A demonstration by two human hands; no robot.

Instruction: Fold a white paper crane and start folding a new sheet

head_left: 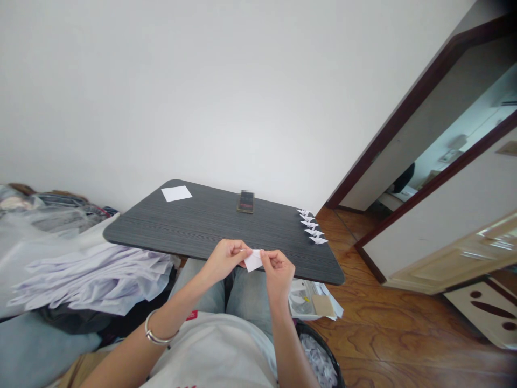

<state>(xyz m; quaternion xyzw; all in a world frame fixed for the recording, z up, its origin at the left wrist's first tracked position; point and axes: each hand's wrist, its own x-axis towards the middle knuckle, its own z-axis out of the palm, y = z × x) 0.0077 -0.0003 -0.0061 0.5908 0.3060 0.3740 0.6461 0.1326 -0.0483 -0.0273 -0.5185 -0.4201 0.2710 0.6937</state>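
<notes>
A small folded piece of white paper [253,261] is held between my two hands, just over the near edge of the dark table [202,221]. My left hand [228,257] pinches its left upper corner between thumb and fingers. On the opposite side, my right hand [278,267] grips the right upper corner the same way. The paper narrows toward its lower end, and its finer creases are too small to make out. Several white folded paper cranes [313,229] stand in a row along the table's right side. A flat white sheet [176,193] lies at the far left.
A small dark object [246,201], blurred, sits near the table's back edge by the wall. Below on the right are a white tray [301,302] and a black bin [323,361] full of white paper pieces. Piled white cloth [92,275] lies left of the table.
</notes>
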